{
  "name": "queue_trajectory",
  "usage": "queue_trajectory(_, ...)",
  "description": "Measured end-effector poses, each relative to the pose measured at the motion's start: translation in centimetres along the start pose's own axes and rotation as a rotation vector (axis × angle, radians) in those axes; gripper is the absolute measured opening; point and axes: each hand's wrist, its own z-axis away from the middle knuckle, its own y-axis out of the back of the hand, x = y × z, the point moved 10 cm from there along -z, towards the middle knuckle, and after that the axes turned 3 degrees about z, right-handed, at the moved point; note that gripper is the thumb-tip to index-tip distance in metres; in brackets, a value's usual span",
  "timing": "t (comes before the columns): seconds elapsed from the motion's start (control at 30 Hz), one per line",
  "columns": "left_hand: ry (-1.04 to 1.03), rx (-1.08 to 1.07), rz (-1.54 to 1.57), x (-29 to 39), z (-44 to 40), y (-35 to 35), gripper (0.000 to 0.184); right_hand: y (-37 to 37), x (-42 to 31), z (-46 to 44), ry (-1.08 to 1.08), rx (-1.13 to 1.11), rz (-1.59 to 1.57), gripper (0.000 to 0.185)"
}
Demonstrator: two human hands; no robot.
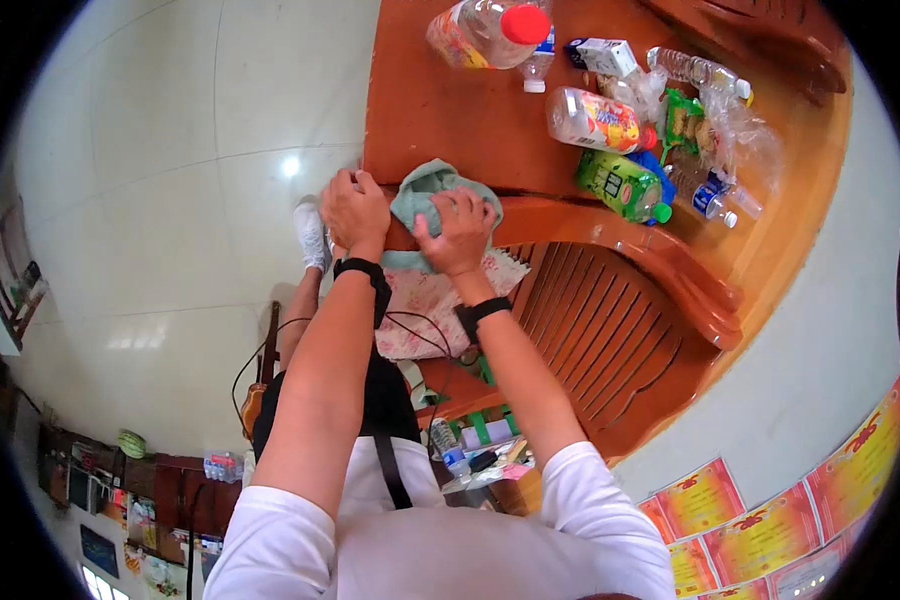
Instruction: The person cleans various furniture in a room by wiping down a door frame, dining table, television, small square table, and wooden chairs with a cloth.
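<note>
Crumpled pale-green cloth [432, 187], loose fold toward seven o'clock, long axis unclear; right hand [457, 232], half-spread, lies on it; left hand [355, 212] curled, contents hidden.

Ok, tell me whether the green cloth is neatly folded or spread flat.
Neither, bunched up: the green cloth shows loose, crumpled folds under and around the right hand.

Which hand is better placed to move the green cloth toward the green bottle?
Likely the right: the right hand is on the green cloth, nearer the green bottle; the left hand is farther off.
</note>
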Motion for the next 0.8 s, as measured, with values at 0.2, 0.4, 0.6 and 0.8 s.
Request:
queue_trajectory(0.2, 0.004, -0.021, 0.014, 0.1, 0.2, 0.1, 0.025, 0.8, 11.6, 0.9, 0.051, 0.01, 0.087, 0.036)
queue_trajectory(0.4, -0.022, -0.005, -0.014, -0.2, 0.7, 0.6, 0.022, 1.4, 13.2, 1.4, -0.215, 0.127, 0.186, 0.032)
queue_trajectory(0.6, -0.043, 0.016, 0.03, -0.5, 0.1, 0.0, 0.022, -0.6, -1.8, -0.3, 0.074, 0.087, 0.036, 0.033)
queue_trajectory(0.8, -0.064, -0.001, -0.021, -0.1, 0.2, 0.2, 0.025, 0.2, -1.0, -1.0, 0.344, 0.004, -0.022, 0.032)
